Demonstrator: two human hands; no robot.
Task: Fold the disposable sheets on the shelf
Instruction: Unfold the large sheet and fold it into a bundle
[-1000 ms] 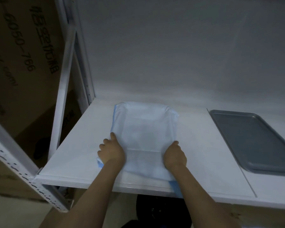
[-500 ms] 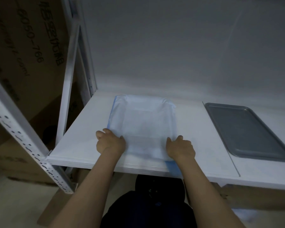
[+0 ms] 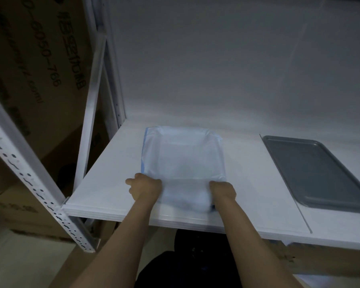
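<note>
A pale blue-and-white disposable sheet [image 3: 183, 159] lies folded into a rectangle on the white shelf [image 3: 116, 183], near its front edge. My left hand [image 3: 144, 189] grips the sheet's near left corner with curled fingers. My right hand [image 3: 222, 191] grips the near right corner. The near part of the sheet between my hands is raised a little off the shelf and blurred. A blue edge shows along the sheet's left side.
A grey metal tray [image 3: 312, 171] lies on the shelf to the right. White perforated shelf posts [image 3: 29, 179] stand at the left, with cardboard boxes [image 3: 29, 59] behind them. A white wall backs the shelf.
Both hands have closed on the sheet's near corners and lifted its near edge; the blue flap that hung over the shelf's front edge is gone from there.
</note>
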